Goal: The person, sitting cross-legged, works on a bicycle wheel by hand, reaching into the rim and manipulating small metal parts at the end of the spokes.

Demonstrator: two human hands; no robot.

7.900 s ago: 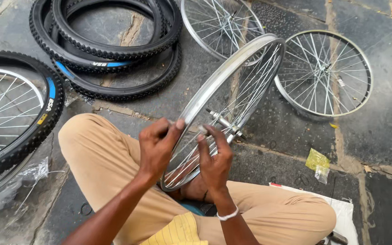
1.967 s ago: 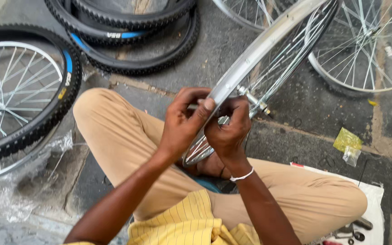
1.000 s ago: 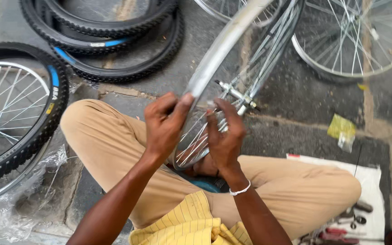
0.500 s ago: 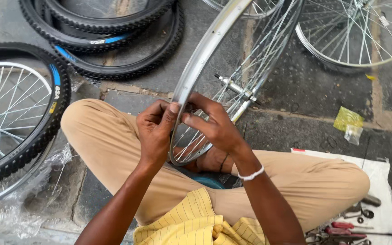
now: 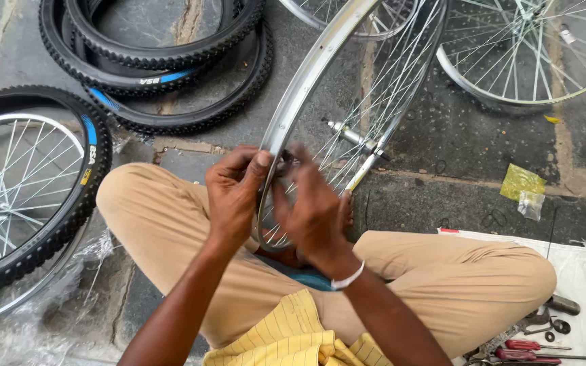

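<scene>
1. Bare silver spoked bicycle rim (image 5: 306, 74), with a metal hub and axle (image 5: 355, 137) at its centre; it stands on edge, tilted, between the knees of the seated person, its lower arc resting on the lap in tan trousers (image 5: 171, 230).
2. Left hand (image 5: 233, 196): thumb and fingers pinched on the rim's outer edge at its lower left, holding it.
3. Right hand (image 5: 313, 213): blurred, fingers curled against the spokes and inner face of the rim just beside the left hand; what it grasps cannot be told.
4. Complete wheel with black knobbly tyre (image 5: 25, 196), flat on the stone paving at the left.
5. Stack of loose black tyres (image 5: 164, 74), beyond the left knee.
6. Second bare spoked wheel (image 5: 530, 54), flat at upper right.
7. White cloth (image 5: 571, 271) by the right knee, bearing red-handled tools (image 5: 523, 354).
8. Small yellow-green plastic packet (image 5: 522, 183) on the paving.
</scene>
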